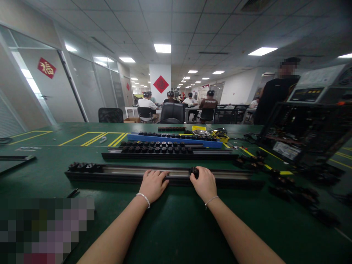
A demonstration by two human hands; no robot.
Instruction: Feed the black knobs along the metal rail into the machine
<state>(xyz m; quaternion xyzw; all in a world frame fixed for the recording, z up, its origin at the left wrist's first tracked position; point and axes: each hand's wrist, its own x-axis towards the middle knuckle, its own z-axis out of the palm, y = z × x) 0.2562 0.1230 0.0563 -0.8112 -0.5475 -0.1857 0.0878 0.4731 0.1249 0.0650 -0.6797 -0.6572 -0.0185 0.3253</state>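
A small black piece [194, 172] sits on a long black rail [123, 173] with a bright metal channel along its top. The rail lies crosswise on the green surface [176, 220], close in front of the person.

The right hand [205, 184] is curled over the black piece, fingers and thumb pinching it where it meets the channel. The left hand [154, 184] lies flat on the rail just beside it, fingers spread and holding nothing; it seems to press the rail down so it does not slide.

The rail works as a holder. Its left end carries three black pieces [82, 167] side by side, and the rest of the channel is bare except for the pinched piece.

Behind it lies a second black rail [165, 155], its middle packed with a double row of the same pieces. Further back a blue rail [176, 139] is filled along most of its length.

Past the blue rail stand a metal bowl [200, 132] and a yellow tray [198, 128]; their contents cannot be made out.

Loose black pieces [288, 192] lie scattered on the surface to the right, within reach, in front of a dark machine [308, 135]. A person in black [275, 97] stands beyond it. Other people [170, 102] sit at tables far back.
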